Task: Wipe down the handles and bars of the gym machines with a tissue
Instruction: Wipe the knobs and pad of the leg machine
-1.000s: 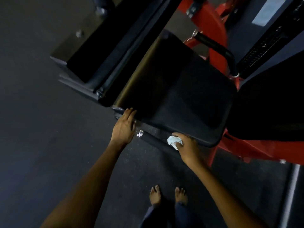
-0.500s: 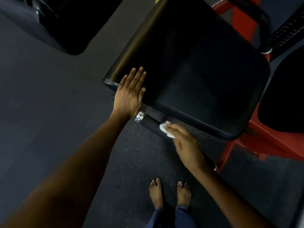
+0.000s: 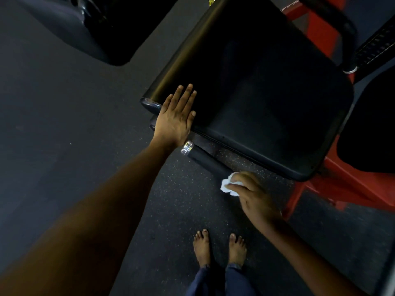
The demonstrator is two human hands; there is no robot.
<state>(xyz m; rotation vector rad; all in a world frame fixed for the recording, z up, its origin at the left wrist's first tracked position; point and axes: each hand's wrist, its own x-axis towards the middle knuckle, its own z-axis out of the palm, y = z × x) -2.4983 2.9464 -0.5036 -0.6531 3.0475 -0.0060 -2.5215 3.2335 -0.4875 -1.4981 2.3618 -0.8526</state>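
Observation:
A black padded seat (image 3: 267, 86) of a red-framed gym machine fills the upper middle. Below its near edge runs a black handle bar (image 3: 205, 160) with a chrome end cap (image 3: 187, 147). My left hand (image 3: 177, 118) lies flat, fingers spread, on the seat's near left corner. My right hand (image 3: 252, 195) presses a crumpled white tissue (image 3: 229, 186) against the bar, right of the chrome cap. The bar's right end is hidden under that hand.
Red frame members (image 3: 352, 189) stand at the right under the seat. Another black handle (image 3: 342, 28) curves at the top right. A second dark pad (image 3: 102, 28) sits at the top left. My bare feet (image 3: 220, 251) stand on speckled rubber floor (image 3: 64, 135).
My right hand has slid the tissue to the right along the bar, away from the chrome cap. The left hand stays flat on the seat corner.

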